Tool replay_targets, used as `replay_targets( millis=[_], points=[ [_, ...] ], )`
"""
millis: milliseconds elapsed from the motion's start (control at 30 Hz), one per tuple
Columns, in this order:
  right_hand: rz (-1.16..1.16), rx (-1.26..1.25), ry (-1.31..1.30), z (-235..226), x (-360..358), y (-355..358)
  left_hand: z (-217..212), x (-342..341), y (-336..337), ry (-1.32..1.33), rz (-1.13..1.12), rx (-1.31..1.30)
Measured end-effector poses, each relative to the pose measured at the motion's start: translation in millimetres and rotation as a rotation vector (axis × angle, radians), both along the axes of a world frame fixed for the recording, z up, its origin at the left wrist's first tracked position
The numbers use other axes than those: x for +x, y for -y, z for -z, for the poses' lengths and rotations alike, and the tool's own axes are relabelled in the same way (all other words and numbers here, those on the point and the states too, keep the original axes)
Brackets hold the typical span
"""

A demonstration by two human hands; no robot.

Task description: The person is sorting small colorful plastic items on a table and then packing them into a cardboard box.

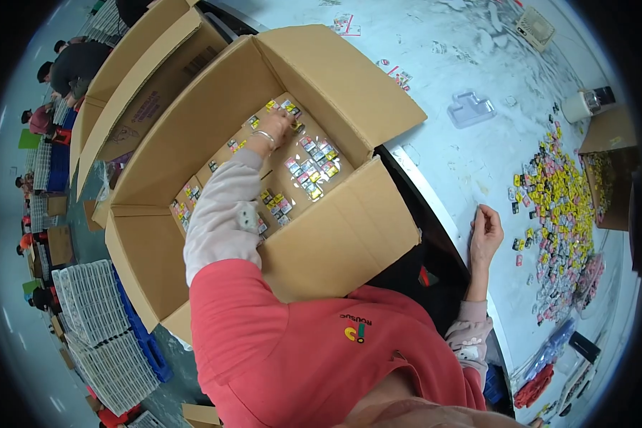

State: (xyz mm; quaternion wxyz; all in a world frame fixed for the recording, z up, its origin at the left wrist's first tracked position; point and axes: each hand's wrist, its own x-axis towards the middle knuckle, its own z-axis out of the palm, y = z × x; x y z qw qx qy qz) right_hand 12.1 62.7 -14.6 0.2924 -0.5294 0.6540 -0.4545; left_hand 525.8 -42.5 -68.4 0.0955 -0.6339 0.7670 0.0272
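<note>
My left hand (pixel 278 126), with a bracelet at the wrist, reaches deep into a large open cardboard box (pixel 182 114). Its fingers are bent down onto a clear plastic pack of small yellow, black and pink pieces (pixel 290 108) at the far end of the box; the hand partly covers this pack. Nearby in the box lies another clear pack of such pieces (pixel 312 167), and more show on both sides of my left sleeve. My right hand (pixel 485 232) is at the table's edge with fingers curled together; whatever may be between them cannot be made out.
A heap of small yellow, black and pink pieces (pixel 560 221) spreads over the white table (pixel 435 135). A clear plastic tray (pixel 471 109) lies farther off. Beyond the heap stands a brown carton (pixel 610 178). White crates (pixel 100 314) and people are on the left.
</note>
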Motion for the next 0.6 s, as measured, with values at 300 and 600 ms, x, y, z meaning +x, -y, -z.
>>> replay_targets(
  millis=[300,600],
  points=[
    [-0.013,-0.029,0.014,1.1,0.4,-0.5,54.6,64.5,-30.5,-1.042,-1.252,-0.013],
    [-0.036,-0.151,-0.163,8.5,5.3,9.0,4.4,92.8,-10.9,-0.582,-0.762,-0.491]
  ],
)
